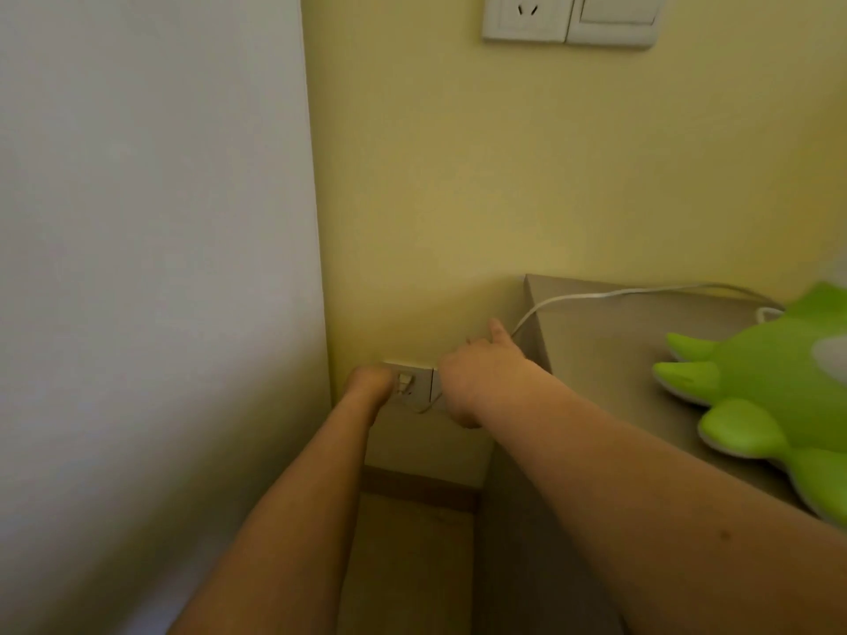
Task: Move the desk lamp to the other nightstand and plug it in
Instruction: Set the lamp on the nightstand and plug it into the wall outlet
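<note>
Wall [481,176] in pale yellow fills most of what I see, meeting a white panel [137,222] that runs down the whole left side. At the right stands the nightstand [609,359], its grey-brown top pushed against the yellow wall. A green plush toy [774,387] with soft spikes lies on that top at the right edge, partly cut off by the frame. The lamp itself is not in sight; only its white cord [618,293] shows, running across the back of the nightstand top, over the left edge and down toward my right hand.

My two bare forearms reach forward and down into the gap between the white panel and the nightstand. High on the wall sits a white socket and switch plate [573,18], untouched. Low on the wall is a second white outlet [412,382], and both my hands are at it. My left hand [369,385] is curled against the left side of the outlet, its fingers hidden from me, so I cannot tell whether they grip anything. My right hand [481,378] covers the right side of the outlet, thumb sticking up beside the cord; its fingers are tucked behind the hand, and whether they hold the plug I cannot tell. A thin loop of cord shows just below the outlet between my hands.
</note>
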The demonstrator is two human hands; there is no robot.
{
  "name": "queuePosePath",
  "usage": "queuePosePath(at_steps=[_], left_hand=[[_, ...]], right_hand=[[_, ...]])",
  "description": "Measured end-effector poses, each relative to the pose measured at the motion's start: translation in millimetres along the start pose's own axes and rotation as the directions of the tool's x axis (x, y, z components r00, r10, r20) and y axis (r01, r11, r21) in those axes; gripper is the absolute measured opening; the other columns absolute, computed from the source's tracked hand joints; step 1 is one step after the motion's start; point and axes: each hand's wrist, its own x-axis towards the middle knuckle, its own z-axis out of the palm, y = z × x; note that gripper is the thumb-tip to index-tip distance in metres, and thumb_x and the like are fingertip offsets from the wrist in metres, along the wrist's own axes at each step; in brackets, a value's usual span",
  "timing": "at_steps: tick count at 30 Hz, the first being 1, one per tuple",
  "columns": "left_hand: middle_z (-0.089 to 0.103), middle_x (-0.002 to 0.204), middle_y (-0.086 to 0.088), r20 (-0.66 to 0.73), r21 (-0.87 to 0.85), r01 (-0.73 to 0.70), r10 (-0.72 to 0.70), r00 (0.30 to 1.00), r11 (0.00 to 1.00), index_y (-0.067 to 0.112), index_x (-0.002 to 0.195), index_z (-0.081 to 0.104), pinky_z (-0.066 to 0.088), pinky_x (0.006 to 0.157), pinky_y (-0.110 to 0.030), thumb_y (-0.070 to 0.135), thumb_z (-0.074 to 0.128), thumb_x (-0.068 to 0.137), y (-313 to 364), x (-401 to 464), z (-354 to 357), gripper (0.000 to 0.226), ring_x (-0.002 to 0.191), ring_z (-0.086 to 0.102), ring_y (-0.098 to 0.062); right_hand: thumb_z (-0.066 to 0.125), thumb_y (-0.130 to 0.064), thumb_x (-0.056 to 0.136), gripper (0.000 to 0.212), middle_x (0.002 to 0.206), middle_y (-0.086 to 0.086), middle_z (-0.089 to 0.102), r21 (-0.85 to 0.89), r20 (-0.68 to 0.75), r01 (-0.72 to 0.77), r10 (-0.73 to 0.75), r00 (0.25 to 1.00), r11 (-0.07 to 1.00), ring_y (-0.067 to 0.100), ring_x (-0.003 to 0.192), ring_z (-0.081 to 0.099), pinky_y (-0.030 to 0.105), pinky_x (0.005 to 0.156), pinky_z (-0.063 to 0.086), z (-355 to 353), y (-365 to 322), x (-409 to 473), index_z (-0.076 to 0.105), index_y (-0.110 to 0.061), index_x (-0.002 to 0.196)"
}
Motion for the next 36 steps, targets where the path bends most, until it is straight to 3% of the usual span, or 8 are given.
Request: queuePosePath(at_steps=[2,5,9,12,19,22,29,36], left_hand=[[0.059,0.121,-0.023,-0.042,0.139,-0.103,0.110,0.993,0.985,-0.004,0.115,0.058,0.049,0.088,-0.038,0.016,0.035,0.098,1.7,-11.3,-11.2,0.035,0.109,0.058,-0.037],[0.060,0.121,-0.027,-0.036,0.220,-0.227,0.240,0.970,0.949,-0.007,0.107,0.061,0.044,0.080,-0.035,0.010,0.034,0.096,17.4,-40.2,-19.5,0.034,0.107,0.057,-0.036],[0.059,0.117,-0.028,0.030,0.128,-0.328,0.327,0.945,0.936,-0.009,0.101,0.061,0.045,0.080,-0.035,0.006,0.036,0.094,54.5,-91.4,-18.6,0.030,0.094,0.056,-0.029],[0.060,0.122,-0.027,0.037,0.066,-0.415,0.413,0.910,0.907,-0.009,0.117,0.058,0.047,0.084,-0.035,0.013,0.042,0.094,82.1,-129.0,-14.1,0.036,0.101,0.059,-0.033],[0.065,0.090,-0.019,0.118,0.128,-0.642,0.631,0.767,0.756,0.008,0.084,0.061,0.046,0.074,-0.038,0.015,0.049,0.086,123.8,-190.8,23.3,0.014,0.088,0.060,-0.030],[0.068,0.101,-0.017,0.139,0.126,-0.693,0.679,0.721,0.710,0.013,0.088,0.062,0.043,0.074,-0.034,0.013,0.051,0.087,137.0,-212.6,52.5,0.011,0.095,0.061,-0.030],[0.062,0.123,-0.014,0.182,0.293,-0.751,0.737,0.651,0.591,0.013,0.114,0.061,0.046,0.097,-0.039,0.022,0.049,0.090,148.5,-238.1,78.9,0.028,0.113,0.056,-0.032],[0.054,0.134,-0.008,0.279,0.194,-0.744,0.691,0.667,0.639,0.016,0.125,0.056,0.038,0.091,-0.027,0.009,0.047,0.091,152.9,-256.6,97.0,0.035,0.120,0.052,-0.025]], right_hand=[[0.043,-0.024,0.091,0.042,0.141,0.012,0.050,0.046,-0.074,0.000,0.003,0.997,0.999,0.032,0.137,0.035,0.056,0.118,-0.001,-6.5,-2.7,-10.3,0.052,-0.014,0.131],[0.044,-0.025,0.089,0.047,0.142,0.013,0.048,0.095,-0.125,-0.035,0.046,0.991,0.995,0.031,0.137,0.035,0.054,0.119,0.002,-17.9,5.7,-31.6,0.048,-0.013,0.134],[0.045,-0.020,0.086,0.047,0.138,0.012,0.049,0.188,-0.200,-0.080,0.118,0.973,0.979,0.031,0.134,0.038,0.051,0.118,0.011,-24.3,29.9,-68.2,0.047,-0.013,0.133],[0.042,-0.018,0.085,0.051,0.143,0.011,0.045,0.298,-0.253,-0.105,0.185,0.950,0.949,0.031,0.136,0.036,0.047,0.118,0.017,-25.2,54.5,-100.0,0.044,-0.015,0.136],[0.046,-0.020,0.085,0.047,0.137,0.004,0.050,0.511,-0.469,-0.108,0.382,0.796,0.853,0.029,0.127,0.045,0.040,0.105,0.037,-5.2,107.6,-166.4,0.048,-0.018,0.132],[0.046,-0.022,0.088,0.048,0.139,0.002,0.048,0.592,-0.508,-0.116,0.481,0.715,0.797,0.028,0.125,0.047,0.039,0.104,0.039,7.9,131.6,-189.5,0.046,-0.018,0.135],[0.048,-0.059,0.084,0.064,0.137,0.003,0.049,0.740,-0.351,-0.230,0.654,0.670,0.632,0.027,0.123,0.048,0.038,0.097,0.040,43.2,170.1,-215.2,0.043,-0.019,0.134],[0.043,-0.076,0.074,0.067,0.120,-0.006,0.057,0.780,-0.339,-0.208,0.678,0.652,0.590,0.018,0.109,0.054,0.032,0.079,0.042,59.8,178.0,-210.8,0.052,-0.025,0.118]])
